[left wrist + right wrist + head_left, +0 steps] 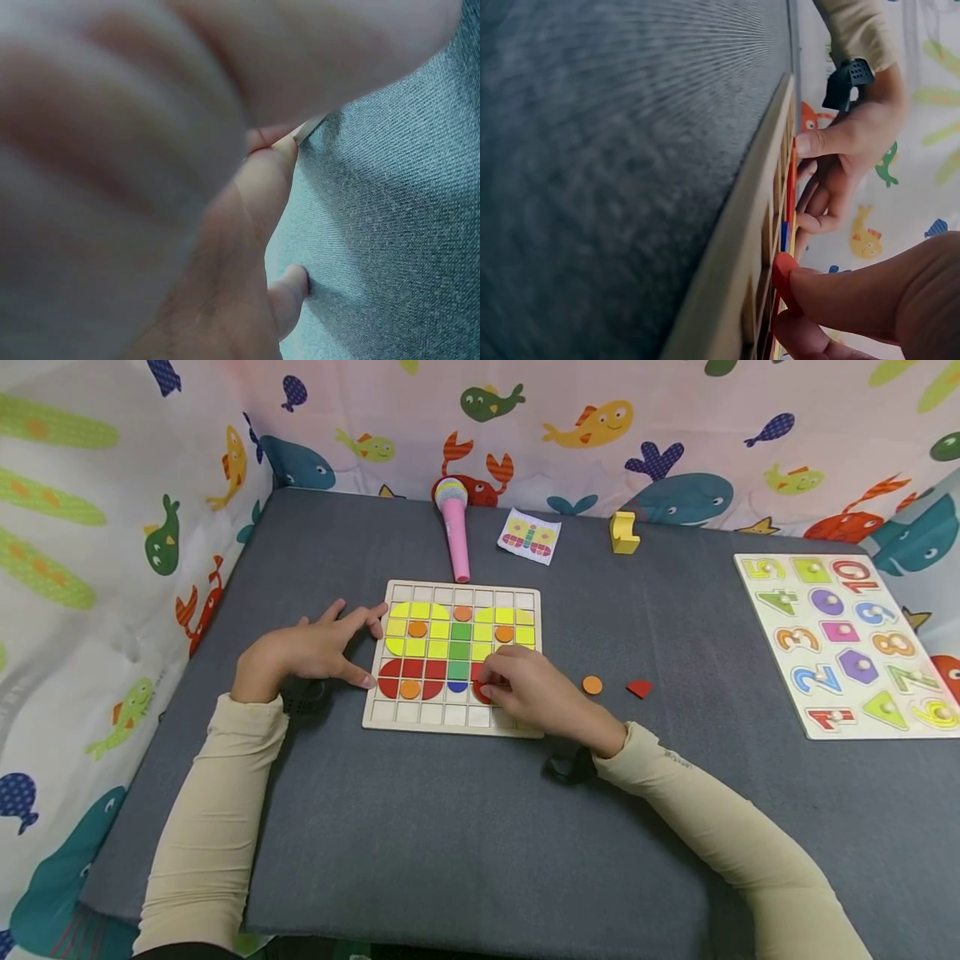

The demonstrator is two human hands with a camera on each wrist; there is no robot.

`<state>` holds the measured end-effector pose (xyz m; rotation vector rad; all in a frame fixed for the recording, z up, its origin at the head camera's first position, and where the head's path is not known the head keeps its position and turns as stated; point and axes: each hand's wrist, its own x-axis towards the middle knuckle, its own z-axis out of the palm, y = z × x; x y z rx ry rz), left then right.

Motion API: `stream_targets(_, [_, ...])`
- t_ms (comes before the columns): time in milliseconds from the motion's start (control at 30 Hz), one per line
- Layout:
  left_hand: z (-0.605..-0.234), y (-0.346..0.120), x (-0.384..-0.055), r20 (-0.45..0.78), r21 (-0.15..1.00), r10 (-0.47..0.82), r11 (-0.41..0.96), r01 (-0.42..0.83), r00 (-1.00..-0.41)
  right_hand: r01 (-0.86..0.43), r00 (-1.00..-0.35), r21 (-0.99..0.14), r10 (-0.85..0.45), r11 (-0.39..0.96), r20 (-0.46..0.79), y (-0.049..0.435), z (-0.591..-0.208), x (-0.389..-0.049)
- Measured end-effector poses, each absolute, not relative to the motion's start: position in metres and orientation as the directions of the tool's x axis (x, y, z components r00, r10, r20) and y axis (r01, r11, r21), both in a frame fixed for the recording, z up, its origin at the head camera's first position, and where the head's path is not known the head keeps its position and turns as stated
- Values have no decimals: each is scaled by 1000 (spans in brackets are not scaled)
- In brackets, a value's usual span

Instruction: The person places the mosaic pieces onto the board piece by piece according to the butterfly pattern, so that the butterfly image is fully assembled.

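Observation:
A wooden grid board (420, 717) lies on the table, filled with yellow, red, green, orange and blue flat pieces in a butterfly-like pattern. My right hand (543, 689) is over its lower right part. Between thumb and finger it pinches a small red piece (782, 276) with a rounded edge, right at the grid. My left hand (307, 652) rests at the board's left side, thumb and fingers spread and touching the edge. In the left wrist view, the blurred near part of the left hand (225, 270) hides most of the board.
Right of the board lie an orange disc (592, 685) and a red quarter-round piece (640, 689). Behind it are a pink microphone (456, 539), a pattern card (529, 537) and a yellow block (623, 532). A number puzzle board (817, 685) lies at the right.

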<state>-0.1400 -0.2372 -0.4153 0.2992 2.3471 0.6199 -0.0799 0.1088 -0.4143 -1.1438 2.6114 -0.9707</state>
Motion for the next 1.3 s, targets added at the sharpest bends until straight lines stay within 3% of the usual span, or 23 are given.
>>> stream_targets(200, [-439,-244,-154,-573,487,353,873,40,-740,-655,-690,-543,-710,526,144,110,-415,-77])
stream_targets(433, [-440,-243,-155,-563,488,362,871,54,-743,-650,-719,-463,-685,603,118,120,-409,-75])
stream_targets(867, [-437,-247,-153,-564,494,368,867,55,-739,-525,-812,-556,-574,644,102,196,-402,-76])
stream_targets(1300, [-417,-235,-137,-542,514,370,857,51,-755,-494,-827,-550,-560,673,57,241,-415,-72])
